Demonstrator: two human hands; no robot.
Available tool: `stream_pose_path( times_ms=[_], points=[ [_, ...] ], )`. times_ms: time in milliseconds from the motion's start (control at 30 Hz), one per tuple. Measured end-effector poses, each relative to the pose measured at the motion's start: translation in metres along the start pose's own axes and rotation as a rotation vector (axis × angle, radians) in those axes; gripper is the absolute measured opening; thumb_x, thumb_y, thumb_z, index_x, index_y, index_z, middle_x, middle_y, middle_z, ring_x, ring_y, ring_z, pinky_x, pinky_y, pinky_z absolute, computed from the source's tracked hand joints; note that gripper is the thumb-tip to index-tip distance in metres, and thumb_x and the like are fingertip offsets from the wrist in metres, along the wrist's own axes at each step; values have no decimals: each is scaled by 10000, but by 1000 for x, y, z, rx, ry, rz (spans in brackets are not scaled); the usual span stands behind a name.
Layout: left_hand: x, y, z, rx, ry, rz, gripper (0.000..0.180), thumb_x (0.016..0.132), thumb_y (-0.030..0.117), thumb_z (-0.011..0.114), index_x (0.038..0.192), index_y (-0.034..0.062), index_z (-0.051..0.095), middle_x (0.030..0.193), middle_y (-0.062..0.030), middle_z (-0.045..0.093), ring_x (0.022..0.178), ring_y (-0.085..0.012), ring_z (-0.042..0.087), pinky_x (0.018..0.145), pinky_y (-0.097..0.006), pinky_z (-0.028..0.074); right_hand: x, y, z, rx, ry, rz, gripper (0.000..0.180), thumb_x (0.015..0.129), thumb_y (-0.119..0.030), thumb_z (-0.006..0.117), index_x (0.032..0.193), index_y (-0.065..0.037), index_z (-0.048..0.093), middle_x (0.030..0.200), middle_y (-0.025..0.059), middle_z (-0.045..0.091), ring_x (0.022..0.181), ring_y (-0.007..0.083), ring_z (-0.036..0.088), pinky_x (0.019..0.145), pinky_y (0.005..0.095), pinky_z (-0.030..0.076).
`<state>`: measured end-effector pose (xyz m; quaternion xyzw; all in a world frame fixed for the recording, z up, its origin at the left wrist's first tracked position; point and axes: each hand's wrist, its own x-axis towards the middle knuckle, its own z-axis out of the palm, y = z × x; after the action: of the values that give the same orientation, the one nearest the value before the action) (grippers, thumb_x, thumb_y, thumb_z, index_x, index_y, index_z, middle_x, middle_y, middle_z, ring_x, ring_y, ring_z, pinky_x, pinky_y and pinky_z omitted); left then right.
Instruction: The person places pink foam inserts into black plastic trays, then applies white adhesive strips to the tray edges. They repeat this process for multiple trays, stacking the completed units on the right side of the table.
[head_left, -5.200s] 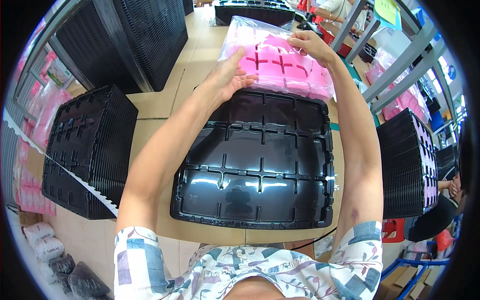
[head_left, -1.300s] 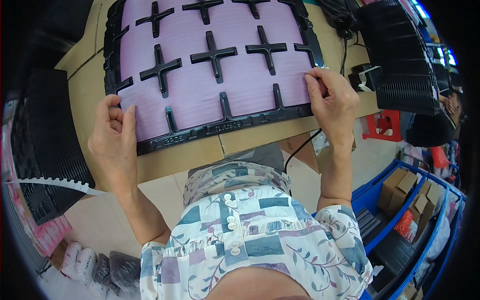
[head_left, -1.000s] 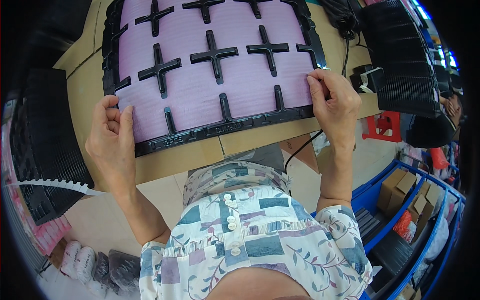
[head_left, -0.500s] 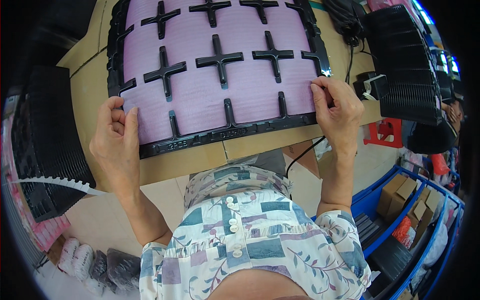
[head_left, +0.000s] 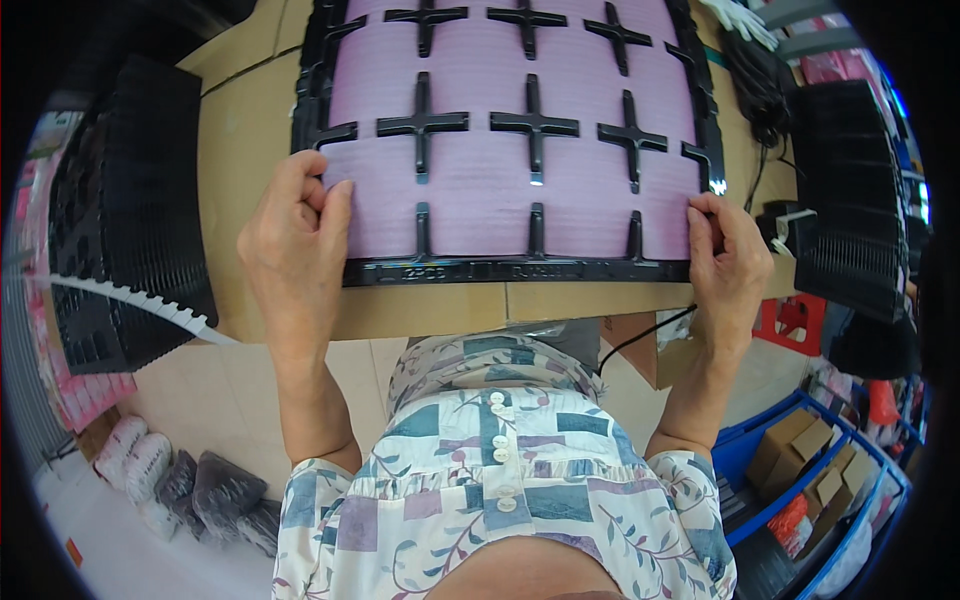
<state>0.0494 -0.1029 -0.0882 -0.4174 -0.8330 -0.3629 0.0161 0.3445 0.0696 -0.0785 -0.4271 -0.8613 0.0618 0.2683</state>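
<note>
Head view: between the left hand [head_left: 295, 235] and right hand [head_left: 732, 250], a pinkish-purple sheet [head_left: 480, 170] lies on a black tray [head_left: 590, 271], near edge crosswise (far end cropped, long axis unclear); both hands point forward, fingers curled at the sheet's sides, whether pinching I cannot tell.

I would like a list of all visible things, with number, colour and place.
Tray: 1, black, centre
Foam: 1 sheet, lilac, in tray
Table: 1, brown, under tray
Stacks: several, black, left and right
Strip: 1, white, toothed, left
Cables: several, black, right
Glove: at least 1, white, upper right
Stool: 1, red, right
Rack: 1, blue, lower right
Cartons: at least 2, brown, in rack
Bags: several, white and dark, lower left
Bundles: several, pink, left
Shirt: 1, patterned, bottom
Left hand: 1, foam's left edge
Right hand: 1, right edge
</note>
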Motion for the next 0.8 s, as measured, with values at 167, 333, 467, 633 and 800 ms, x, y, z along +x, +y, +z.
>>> stream_pose_path(
  times_ms=[167, 333, 467, 633, 800],
  points=[
    [-1, 0, 0, -4, 2, 2, 207, 822, -9, 733, 1014, 6, 658, 674, 4, 522, 572, -50, 430, 524, -202, 382, 1, -2, -3, 0, -67, 43, 116, 854, -24, 697, 967, -17, 670, 830, 105, 664, 658, 210, 614, 623, 318, 499],
    [0, -3, 0, -11, 0, 23, 180, 820, 3, 726, 988, 14, 662, 685, -14, 541, 562, -71, 432, 525, -227, 391, 2, -2, -5, 2, -103, 68, 120, 867, -34, 693, 983, -13, 667, 796, 101, 634, 631, 189, 570, 613, 305, 480],
    [0, -3, -1, -28, 11, 66, 143, 821, 13, 718, 956, 13, 670, 695, -32, 561, 552, -91, 436, 530, -248, 400, 3, 1, -4, -15, -120, 55, 124, 876, -44, 689, 993, -12, 666, 785, 102, 624, 617, 178, 542, 600, 302, 466],
    [1, -3, -2, -77, 28, 59, 109, 823, 12, 713, 924, 2, 674, 709, -39, 586, 552, -91, 450, 536, -250, 406, 3, 0, -5, -24, -136, 57, 125, 884, -50, 685, 1000, -7, 664, 789, 97, 628, 616, 164, 535, 594, 301, 461],
    [0, -3, -2, -111, 47, 31, 108, 822, 18, 713, 921, -7, 677, 715, -36, 600, 552, -88, 454, 534, -242, 407, 4, -3, -6, -41, -151, 69, 128, 888, -54, 687, 1001, 1, 664, 794, 94, 634, 620, 151, 533, 598, 297, 462]
  ],
)
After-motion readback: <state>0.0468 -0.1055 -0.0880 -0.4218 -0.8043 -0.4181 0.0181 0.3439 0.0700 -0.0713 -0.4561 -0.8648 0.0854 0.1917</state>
